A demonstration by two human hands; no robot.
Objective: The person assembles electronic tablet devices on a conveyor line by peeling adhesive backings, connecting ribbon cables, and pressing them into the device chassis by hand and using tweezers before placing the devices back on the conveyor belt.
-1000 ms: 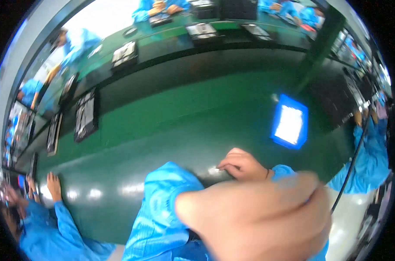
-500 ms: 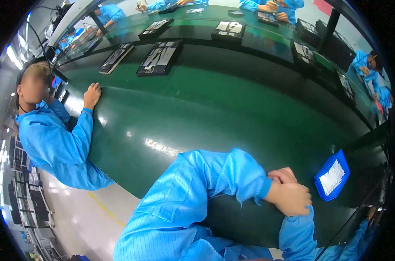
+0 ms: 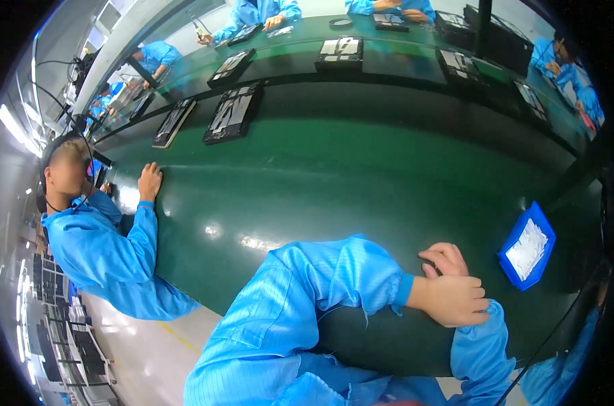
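Observation:
My left hand (image 3: 454, 300) lies across my right wrist, its fingers closed over the edge of the blue right sleeve (image 3: 481, 342). Just beyond it, my right hand (image 3: 447, 258) rests on the green tabletop with bent fingers. A dark gap shows between its thumb and fingers, and no object is visible in it. Part of the right hand is hidden beneath the left. Right of both hands stands a blue bin (image 3: 549, 233) holding small white pieces (image 3: 527, 250); neither hand touches it.
A co-worker in blue (image 3: 104, 250) sits at the left, one hand (image 3: 150, 181) on the green table (image 3: 334, 189). Opened dark devices (image 3: 234, 111) lie toward the back and along a raised shelf (image 3: 286, 71). More workers sit beyond. A thin black cable (image 3: 547, 348) runs at lower right.
The view has shifted, so the far devices and co-worker appear lower. My right thumb and fingers have parted a little. My left hand stays across the right wrist.

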